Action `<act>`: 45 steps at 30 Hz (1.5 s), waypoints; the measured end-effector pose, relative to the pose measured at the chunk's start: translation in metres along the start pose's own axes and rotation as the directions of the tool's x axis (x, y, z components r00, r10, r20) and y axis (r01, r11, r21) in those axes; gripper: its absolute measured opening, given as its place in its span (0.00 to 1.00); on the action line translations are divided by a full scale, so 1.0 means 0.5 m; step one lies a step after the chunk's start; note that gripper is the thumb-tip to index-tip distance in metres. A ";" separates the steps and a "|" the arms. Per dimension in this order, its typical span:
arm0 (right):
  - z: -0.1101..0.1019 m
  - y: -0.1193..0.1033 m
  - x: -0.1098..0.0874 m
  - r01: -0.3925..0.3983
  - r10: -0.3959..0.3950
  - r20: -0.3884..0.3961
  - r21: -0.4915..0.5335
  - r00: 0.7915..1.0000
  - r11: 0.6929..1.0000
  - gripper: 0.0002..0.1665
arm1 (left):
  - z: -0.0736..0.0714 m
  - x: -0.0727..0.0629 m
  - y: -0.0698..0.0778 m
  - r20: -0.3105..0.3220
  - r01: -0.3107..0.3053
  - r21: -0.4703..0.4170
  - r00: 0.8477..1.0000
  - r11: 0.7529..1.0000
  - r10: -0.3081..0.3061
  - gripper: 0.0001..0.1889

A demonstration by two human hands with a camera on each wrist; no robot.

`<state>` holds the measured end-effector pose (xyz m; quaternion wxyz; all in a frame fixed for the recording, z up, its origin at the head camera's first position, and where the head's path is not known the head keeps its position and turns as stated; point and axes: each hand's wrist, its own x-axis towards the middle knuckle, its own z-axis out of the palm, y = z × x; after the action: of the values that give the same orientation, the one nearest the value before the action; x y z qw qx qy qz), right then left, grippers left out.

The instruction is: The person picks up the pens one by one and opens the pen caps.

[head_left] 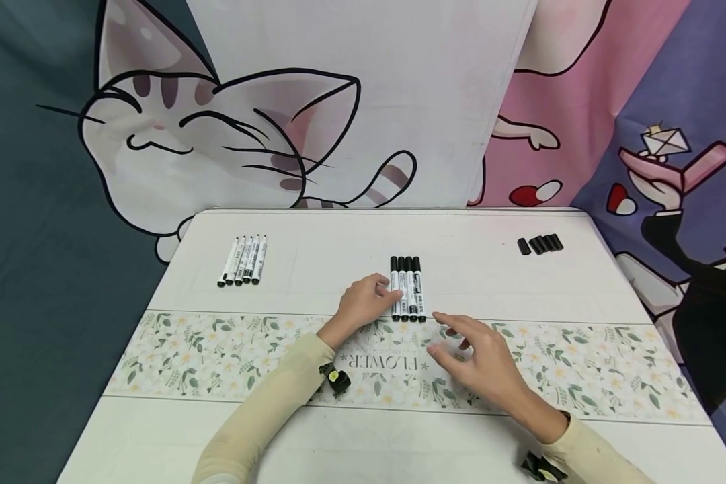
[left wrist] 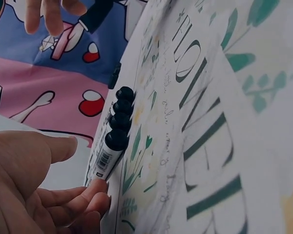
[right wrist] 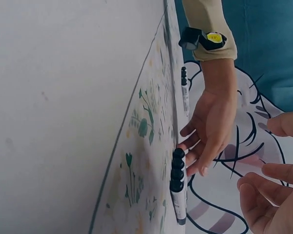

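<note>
Several capped black-and-white markers (head_left: 411,289) lie side by side in a neat row at the middle of the table. My left hand (head_left: 363,301) is at the row's left side, thumb over the nearest marker in the head view. In the left wrist view its fingertips (left wrist: 100,187) are right at the side of the end marker (left wrist: 107,155), and the thumb stands apart from it. To the lower right of the row, my right hand (head_left: 480,359) hovers with spread, slightly bent fingers and holds nothing.
Toward the back left lies a group of white markers without caps (head_left: 242,261), tips pointing away. Several loose black caps (head_left: 541,244) lie at the back right. A flowered strip (head_left: 218,356) with lettering crosses the white table, and a cartoon cloth (head_left: 435,121) hangs behind it.
</note>
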<state>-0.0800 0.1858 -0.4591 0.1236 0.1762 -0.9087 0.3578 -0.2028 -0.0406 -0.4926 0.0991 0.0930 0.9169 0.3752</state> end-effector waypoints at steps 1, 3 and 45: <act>0.002 -0.001 0.000 -0.002 0.002 0.004 0.000 1.000 1.000 0.31 | 0.001 0.001 0.000 0.001 0.001 0.004 1.000 1.000 -0.001 0.28; 0.004 -0.002 0.000 -0.001 0.001 0.008 -0.003 1.000 1.000 0.31 | 0.003 0.005 0.000 0.003 0.002 0.015 1.000 1.000 -0.002 0.29; -0.006 0.011 0.011 -0.053 0.053 -0.005 -0.005 0.999 0.999 0.26 | 0.003 0.020 -0.006 -0.049 0.097 0.035 0.994 0.995 -0.095 0.20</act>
<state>-0.0870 0.1901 -0.4584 0.1170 0.1507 -0.9137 0.3589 -0.2122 -0.0394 -0.4967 0.0935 0.0419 0.9294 0.3547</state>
